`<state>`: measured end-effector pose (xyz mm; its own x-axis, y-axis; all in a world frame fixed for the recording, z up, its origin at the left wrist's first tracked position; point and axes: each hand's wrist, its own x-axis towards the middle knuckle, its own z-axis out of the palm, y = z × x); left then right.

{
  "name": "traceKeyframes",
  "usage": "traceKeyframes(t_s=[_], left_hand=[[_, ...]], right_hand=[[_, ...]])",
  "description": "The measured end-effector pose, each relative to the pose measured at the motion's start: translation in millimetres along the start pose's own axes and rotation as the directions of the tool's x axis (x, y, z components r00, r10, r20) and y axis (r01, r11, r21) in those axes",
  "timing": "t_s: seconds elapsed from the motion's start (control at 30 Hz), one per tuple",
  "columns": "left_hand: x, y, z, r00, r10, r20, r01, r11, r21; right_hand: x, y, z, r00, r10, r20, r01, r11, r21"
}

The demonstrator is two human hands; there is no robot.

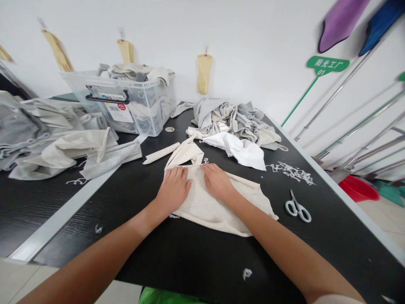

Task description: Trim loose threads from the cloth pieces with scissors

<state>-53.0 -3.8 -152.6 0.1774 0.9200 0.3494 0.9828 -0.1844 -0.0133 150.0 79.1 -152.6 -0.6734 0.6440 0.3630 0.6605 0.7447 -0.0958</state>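
A cream-coloured piece of cloth (215,209) lies flat on the black table (133,198) in front of me. My left hand (174,188) rests palm down on its far left part, fingers stretched towards the far edge. My right hand (217,181) lies flat beside it on the same cloth, fingers also extended. The two hands are close together, almost touching. Just beyond the cloth lie a folded cream piece (185,154) and a rolled cream piece (161,153).
White-handled scissors (297,207) lie to the right, with thread scraps (292,171) beyond them. A heap of grey and white cloth (236,126) sits at the back, a clear bin (126,101) full of cloth at back left, more cloth (63,147) on the left. A red basin (359,188) is on the floor.
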Motion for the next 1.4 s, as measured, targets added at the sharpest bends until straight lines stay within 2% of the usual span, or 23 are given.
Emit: traceKeyframes(t_s=[0.2, 0.3, 0.4, 0.5, 0.67, 0.87, 1.0, 1.2, 1.4], left_hand=[[0, -5, 13.9, 1.0, 0.003, 0.015, -0.003, 1.0, 0.003], [-1, -6, 18.4, 1.0, -0.006, 0.031, 0.006, 1.0, 0.0], [-1, -5, 18.9, 0.999, -0.009, 0.034, 0.009, 1.0, -0.004], [0, -4, 18.4, 0.999, -0.021, 0.024, 0.021, 1.0, -0.004], [1, -6, 17.3, 1.0, -0.011, 0.022, 0.012, 1.0, -0.015], [2, -7, 15.7, 1.0, 0.002, 0.019, -0.001, 1.0, -0.013], [2, -7, 14.8, 1.0, 0.007, 0.021, -0.007, 1.0, -0.01], [3, -6, 11.7, 0.999, 0.041, 0.011, -0.041, 0.999, -0.008], [12, -14, 10.2, 0.994, 0.078, 0.08, -0.08, 0.997, 0.017]], right_hand=[[-4, 18, 5, 0.999, 0.024, 0.031, -0.023, 0.998, -0.052], [-5, 21, -1, 0.999, 0.043, 0.022, -0.042, 0.998, -0.057], [-3, 23, -9, 0.996, 0.088, -0.02, -0.09, 0.986, -0.141], [-1, 26, -14, 0.988, 0.152, -0.02, -0.152, 0.963, -0.221], [-3, 31, -15, 0.95, 0.311, 0.015, -0.3, 0.928, -0.22], [-23, 41, -28, 0.952, 0.306, -0.023, -0.3, 0.913, -0.278], [-45, 55, -36, 0.939, 0.344, -0.017, -0.337, 0.909, -0.245], [-58, 69, -30, 0.962, 0.272, -0.026, -0.272, 0.947, -0.169], [-58, 68, -28, 0.941, 0.333, -0.054, -0.336, 0.908, -0.249]])
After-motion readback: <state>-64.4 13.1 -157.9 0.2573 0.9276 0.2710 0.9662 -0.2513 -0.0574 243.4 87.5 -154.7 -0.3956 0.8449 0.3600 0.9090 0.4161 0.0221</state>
